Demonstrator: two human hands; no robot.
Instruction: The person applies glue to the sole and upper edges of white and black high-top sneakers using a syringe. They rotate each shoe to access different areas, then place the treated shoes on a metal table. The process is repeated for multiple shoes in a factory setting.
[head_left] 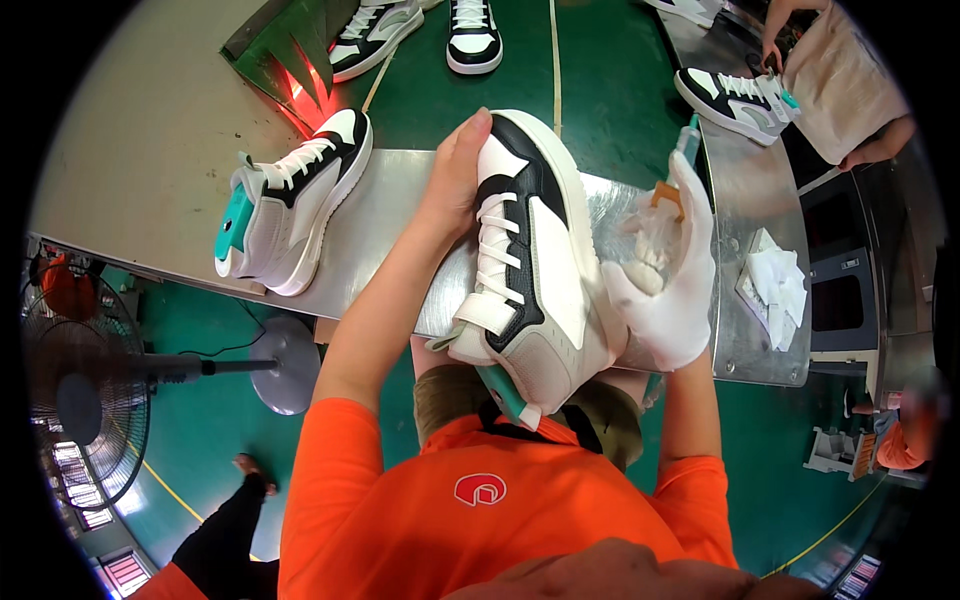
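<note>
A white, black and grey high-top sneaker (540, 240) is tilted in front of me, toe away, its teal heel tab toward my body. My bare left hand (458, 175) grips it at the toe, fingers hidden beneath. My right hand (675, 290), in a white glove, is beside the sole on the right. It curls around a pale crumpled bundle with an orange-brown band (665, 198); I cannot make out what this is. A thin teal-tipped tool (688, 138) shows at its fingertips; whether the hand holds it is unclear.
A similar sneaker (300, 200) stands left on the metal-edged table (390, 190). More sneakers (474, 40) rest on the green belt beyond. A green hood (290, 55) glows red inside. White cloths (775, 285) lie right. Another person's hand (875, 145) is at far right; a fan (85, 390) stands left.
</note>
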